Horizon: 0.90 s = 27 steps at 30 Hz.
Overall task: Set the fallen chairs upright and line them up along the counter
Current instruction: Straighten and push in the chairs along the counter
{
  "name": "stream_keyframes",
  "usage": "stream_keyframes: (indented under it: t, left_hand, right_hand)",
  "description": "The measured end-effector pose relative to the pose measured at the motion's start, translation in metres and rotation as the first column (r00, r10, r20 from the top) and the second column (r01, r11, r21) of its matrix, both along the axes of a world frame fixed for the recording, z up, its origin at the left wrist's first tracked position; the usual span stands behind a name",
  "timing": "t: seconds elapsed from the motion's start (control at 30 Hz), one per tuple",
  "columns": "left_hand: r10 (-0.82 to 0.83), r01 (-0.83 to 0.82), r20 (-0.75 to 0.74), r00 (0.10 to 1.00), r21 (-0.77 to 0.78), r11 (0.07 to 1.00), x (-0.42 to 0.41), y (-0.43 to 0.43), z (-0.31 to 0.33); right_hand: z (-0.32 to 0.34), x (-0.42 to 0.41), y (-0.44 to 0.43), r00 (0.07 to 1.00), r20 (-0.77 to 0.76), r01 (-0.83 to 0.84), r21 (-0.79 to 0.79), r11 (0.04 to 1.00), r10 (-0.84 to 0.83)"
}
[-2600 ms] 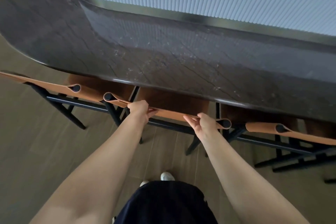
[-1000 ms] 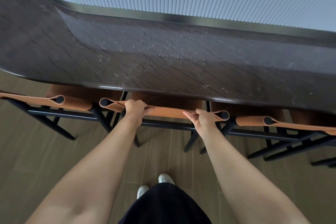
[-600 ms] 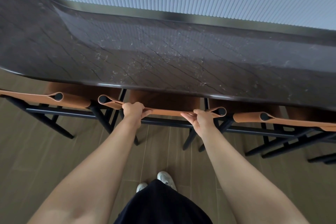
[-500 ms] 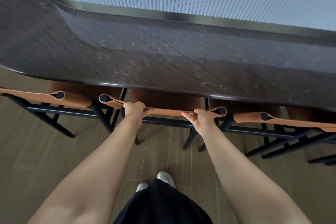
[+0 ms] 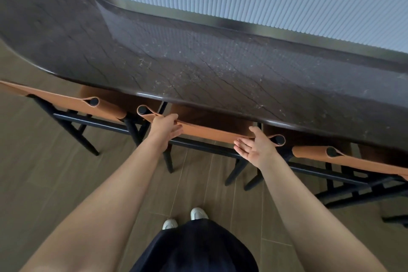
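Dark stone counter (image 5: 198, 68) spans the view, with three upright chairs in a row, seats tucked under its near edge: left chair (image 5: 66, 100), middle chair (image 5: 212, 132), right chair (image 5: 353, 161). Left hand (image 5: 164, 127) rests loosely open on the middle chair's tan backrest. Right hand (image 5: 257, 147) is spread open, gripping nothing, touching the same strap near its right post.

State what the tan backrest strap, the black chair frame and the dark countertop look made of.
Tan backrest strap: likely leather, matte, looped round the posts. Black chair frame: wood or metal, unclear; satin black round bars. Dark countertop: polished veined stone, probably marble, reflective.
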<state>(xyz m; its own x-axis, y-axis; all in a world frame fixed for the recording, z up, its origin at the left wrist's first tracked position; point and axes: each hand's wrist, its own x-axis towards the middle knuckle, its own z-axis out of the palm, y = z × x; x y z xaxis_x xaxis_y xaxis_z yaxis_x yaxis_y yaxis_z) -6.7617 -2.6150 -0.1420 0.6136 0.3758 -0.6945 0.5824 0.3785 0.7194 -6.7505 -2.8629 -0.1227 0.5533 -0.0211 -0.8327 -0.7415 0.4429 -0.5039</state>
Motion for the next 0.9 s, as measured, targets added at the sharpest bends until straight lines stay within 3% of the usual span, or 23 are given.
stream_keyframes:
  t: [0.13, 0.53, 0.73, 0.9]
  left_hand:
    - [0.003, -0.007, 0.083, 0.997, 0.046, 0.999, -0.019, 0.011, 0.010]
    - [-0.030, -0.016, 0.398, 0.917, 0.112, 0.994, -0.134, 0.138, 0.049]
    - [0.029, -0.110, 0.393, 0.919, 0.186, 0.976, -0.189, 0.215, 0.059]
    - [0.134, -0.210, 0.389, 0.912, 0.159, 0.965, -0.204, 0.269, 0.064]
  right_hand:
    - [0.015, -0.014, 0.019, 0.999, 0.018, -0.035, 0.111, 0.993, 0.033]
    - [0.037, -0.107, 0.167, 0.876, 0.395, -0.300, -0.002, 0.954, 0.277]
    - [0.040, -0.140, 0.248, 0.843, 0.408, -0.384, 0.003, 0.923, 0.349]
    - [0.039, -0.141, 0.307, 0.846, 0.378, -0.415, 0.025, 0.910, 0.375]
